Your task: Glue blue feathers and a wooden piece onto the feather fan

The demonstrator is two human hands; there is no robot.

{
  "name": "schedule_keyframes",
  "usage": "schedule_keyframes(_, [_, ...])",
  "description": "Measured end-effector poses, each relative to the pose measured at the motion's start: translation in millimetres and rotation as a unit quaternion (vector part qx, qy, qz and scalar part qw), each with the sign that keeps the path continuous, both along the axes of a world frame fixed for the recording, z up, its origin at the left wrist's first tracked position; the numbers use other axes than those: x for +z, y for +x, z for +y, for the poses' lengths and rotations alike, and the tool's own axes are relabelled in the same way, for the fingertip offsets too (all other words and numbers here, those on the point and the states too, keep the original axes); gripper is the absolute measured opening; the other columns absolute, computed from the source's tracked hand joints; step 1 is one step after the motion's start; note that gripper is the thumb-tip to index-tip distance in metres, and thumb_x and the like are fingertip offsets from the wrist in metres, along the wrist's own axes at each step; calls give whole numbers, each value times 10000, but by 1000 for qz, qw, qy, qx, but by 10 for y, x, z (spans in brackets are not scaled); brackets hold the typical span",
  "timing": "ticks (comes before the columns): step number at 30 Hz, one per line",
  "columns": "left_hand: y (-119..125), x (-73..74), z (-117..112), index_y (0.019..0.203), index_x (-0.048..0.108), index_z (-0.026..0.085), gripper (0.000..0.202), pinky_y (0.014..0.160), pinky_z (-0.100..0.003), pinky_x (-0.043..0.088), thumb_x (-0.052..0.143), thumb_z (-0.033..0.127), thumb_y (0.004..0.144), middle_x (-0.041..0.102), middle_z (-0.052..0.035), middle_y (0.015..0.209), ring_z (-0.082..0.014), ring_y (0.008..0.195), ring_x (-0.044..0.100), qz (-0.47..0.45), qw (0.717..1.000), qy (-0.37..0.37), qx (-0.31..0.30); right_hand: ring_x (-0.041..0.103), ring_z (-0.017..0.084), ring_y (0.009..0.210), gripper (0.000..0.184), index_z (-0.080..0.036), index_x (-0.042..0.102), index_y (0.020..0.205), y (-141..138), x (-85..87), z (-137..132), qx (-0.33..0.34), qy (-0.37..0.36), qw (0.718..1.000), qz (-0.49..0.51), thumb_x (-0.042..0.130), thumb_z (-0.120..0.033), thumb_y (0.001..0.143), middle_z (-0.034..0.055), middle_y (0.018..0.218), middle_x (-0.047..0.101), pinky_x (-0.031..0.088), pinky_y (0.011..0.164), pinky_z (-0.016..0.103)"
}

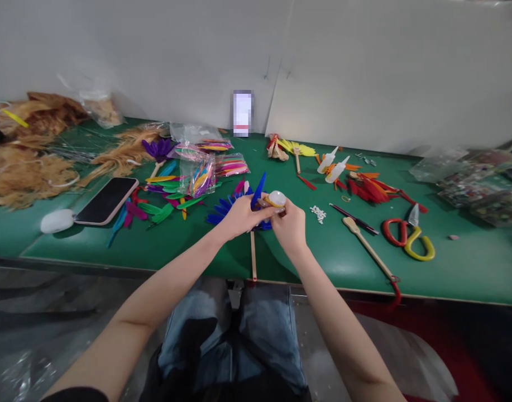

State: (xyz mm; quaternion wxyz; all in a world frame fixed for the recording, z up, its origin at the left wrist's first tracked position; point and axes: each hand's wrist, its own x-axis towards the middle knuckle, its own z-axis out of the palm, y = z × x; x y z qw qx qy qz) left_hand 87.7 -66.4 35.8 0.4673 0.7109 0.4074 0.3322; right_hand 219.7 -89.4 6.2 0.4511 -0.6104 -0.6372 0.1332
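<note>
My left hand is closed on an upright blue feather, pinched between its fingers. My right hand grips a small white bottle, its round end turned toward me, close to the left fingertips. Beneath both hands lies a fan of blue feathers, whose thin wooden handle points to the table's front edge. The hands hide the fan's middle and the bottle's tip. Right of my right hand is a small heap of white bits.
Loose coloured feathers, bagged feathers and a phone lie left on the green table. To the right are nozzle bottles, tweezers, a wooden stick and scissors. Another phone stands at the back.
</note>
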Motion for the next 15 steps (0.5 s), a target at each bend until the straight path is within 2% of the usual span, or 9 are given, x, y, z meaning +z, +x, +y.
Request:
schedule_keyframes(4, [-17, 19, -2, 818, 640, 156, 295, 434, -209, 313, 616, 450, 811, 466, 71, 404, -85, 377, 417, 26, 999, 12, -20, 622, 220, 627, 203, -179, 640, 849, 22, -1, -28, 7, -6, 1000, 6, 472, -182, 734, 65, 726, 687, 454, 574, 305])
schedule_keyframes(9, [-91, 85, 46, 813, 622, 152, 361, 461, -207, 318, 607, 512, 789, 538, 40, 520, -94, 458, 454, 78, 994, 58, -48, 590, 199, 574, 232, -161, 655, 896, 66, 86, -33, 40, -36, 999, -8, 488, -196, 738, 53, 678, 665, 428, 534, 284])
schedule_keyframes(12, [-138, 119, 89, 913, 638, 143, 409, 474, -206, 310, 593, 529, 785, 596, 16, 627, -95, 500, 454, 86, 992, 79, -51, 555, 177, 543, 246, -155, 655, 923, 83, 192, -20, 63, -20, 998, 8, 511, -202, 730, 34, 657, 643, 409, 515, 269])
schedule_keyframes(15, [-175, 121, 122, 1071, 618, 161, 443, 481, -203, 315, 574, 507, 799, 653, 1, 782, -71, 482, 413, 59, 995, 70, -47, 509, 156, 519, 197, -154, 644, 872, 95, 285, -17, 48, -14, 999, 20, 540, -274, 755, 19, 616, 602, 386, 502, 259])
